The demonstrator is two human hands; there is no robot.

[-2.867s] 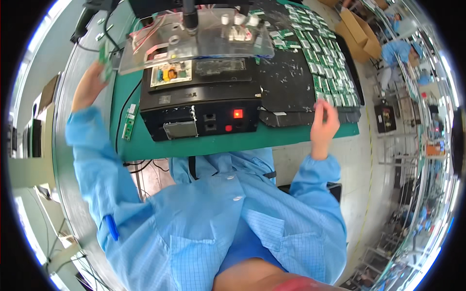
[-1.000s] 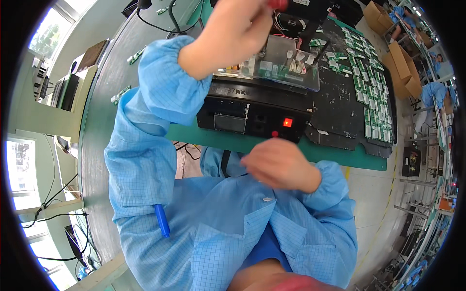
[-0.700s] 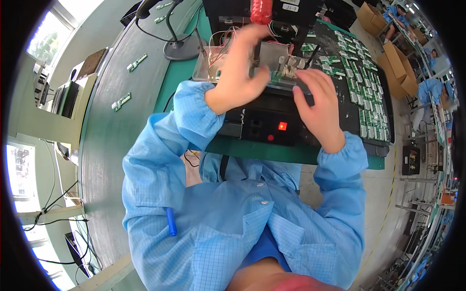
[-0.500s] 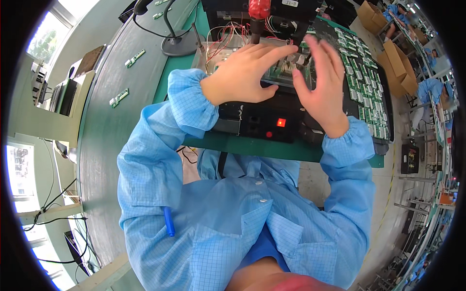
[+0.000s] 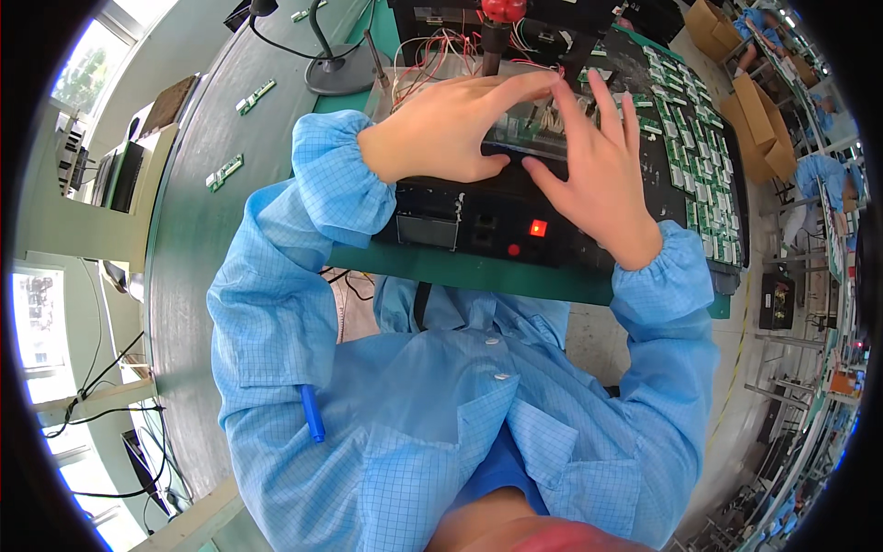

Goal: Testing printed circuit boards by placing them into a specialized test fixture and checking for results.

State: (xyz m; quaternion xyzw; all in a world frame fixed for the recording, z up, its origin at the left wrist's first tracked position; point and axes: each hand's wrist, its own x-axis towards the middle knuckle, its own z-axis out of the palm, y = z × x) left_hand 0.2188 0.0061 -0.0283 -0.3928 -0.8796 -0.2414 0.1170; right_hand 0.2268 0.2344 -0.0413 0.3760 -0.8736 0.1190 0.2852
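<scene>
A black box point(image 5: 474, 207) sat at one o'clock; above it a worker's left hand point(image 5: 451, 129) and right hand point(image 5: 602, 179) arched unclenched around a clear cover point(image 5: 521, 150), spread perhaps for an even hold, contact unclear. At two o'clock, circuit boards point(image 5: 696, 179) lay in rows, likely for order.

Looks like an electronics workshop on a factory floor. Holds rows of small green boards point(image 5: 696, 156) on a black tray point(image 5: 658, 184), with a few more spread along a bench point(image 5: 198, 304) at the left. Has, in front, a black box point(image 5: 487, 253) with a lit red switch point(image 5: 538, 228), set on a green mat point(image 5: 552, 283), and red and white wires point(image 5: 446, 46) bunched behind. Shows a blue coat point(image 5: 405, 377) on the wearer and similar blue clothing on a co-worker point(image 5: 821, 175) at the right. Stretches off there into crowded workstations point(image 5: 832, 225), past a carton point(image 5: 759, 129) and a yellow line point(image 5: 739, 354).
</scene>
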